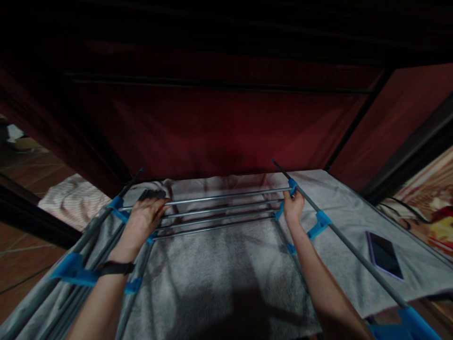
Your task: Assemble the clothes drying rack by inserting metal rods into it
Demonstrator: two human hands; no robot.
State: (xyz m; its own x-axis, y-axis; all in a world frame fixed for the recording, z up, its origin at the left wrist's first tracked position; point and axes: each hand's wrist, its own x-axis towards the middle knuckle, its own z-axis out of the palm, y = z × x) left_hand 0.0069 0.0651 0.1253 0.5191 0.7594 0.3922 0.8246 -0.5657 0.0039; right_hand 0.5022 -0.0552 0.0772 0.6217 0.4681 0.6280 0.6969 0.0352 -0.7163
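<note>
A frame of grey metal tubes joined by blue plastic connectors lies on a grey cloth (212,269). My left hand (146,217) is closed over the left end of the farthest crossbar (219,196), palm down. A blue connector (115,204) sits just left of it. My right hand (293,205) grips the right end of that crossbar beside another blue connector (292,185); its fingertips are partly hidden. Several crossbars run parallel between the two sides. A long side tube (364,259) passes to the right of my right arm.
A phone (385,255) lies on the cloth at the right. Several loose tubes (71,307) rest under my left forearm. A red panel (226,132) with dark edges stands behind the frame. Tiled floor (31,170) shows at the left, with a striped cloth (76,200) nearby.
</note>
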